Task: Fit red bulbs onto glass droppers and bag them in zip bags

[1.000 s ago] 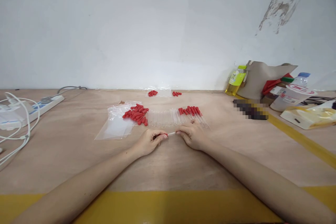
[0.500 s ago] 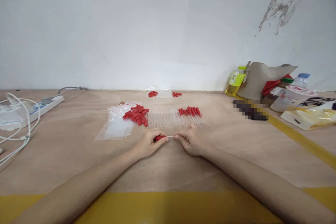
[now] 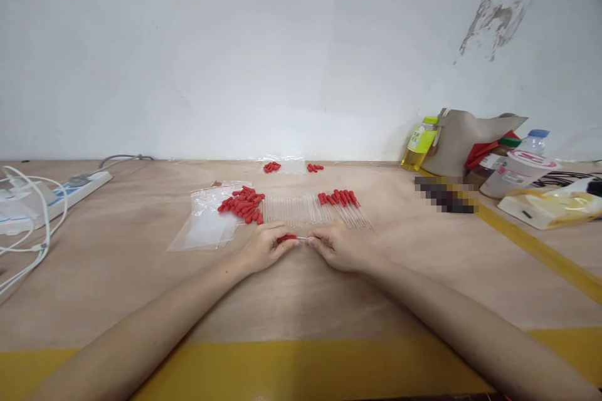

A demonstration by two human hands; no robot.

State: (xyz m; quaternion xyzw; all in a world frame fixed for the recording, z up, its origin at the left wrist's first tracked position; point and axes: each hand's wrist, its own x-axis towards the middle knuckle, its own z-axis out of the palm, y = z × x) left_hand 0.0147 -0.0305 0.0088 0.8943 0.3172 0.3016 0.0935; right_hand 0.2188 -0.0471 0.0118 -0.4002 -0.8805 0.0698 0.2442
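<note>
My left hand (image 3: 269,247) is closed around a red rubber dropper bulb (image 3: 288,239), whose end shows between thumb and fingers. My right hand (image 3: 335,245) pinches a thin glass dropper tube (image 3: 301,239); its end meets the bulb in the gap between my hands. Just beyond lies a row of bare glass tubes (image 3: 291,210). To their right, several droppers (image 3: 345,198) have red bulbs on their far ends. A heap of loose red bulbs (image 3: 242,203) lies left of the row, partly on clear plastic bags (image 3: 202,225).
Two small groups of red bulbs (image 3: 271,167) lie by the wall with a clear bag. A white power strip (image 3: 78,197) with cables is at left. At right stand a yellow-green bottle (image 3: 420,144), a grey container (image 3: 454,144), a plastic cup (image 3: 517,175) and a yellow-white packet (image 3: 545,207).
Both hands have shifted slightly away from me, still holding the bulb and the tube. The gap between them looks a little narrower, and the view has moved slightly.
</note>
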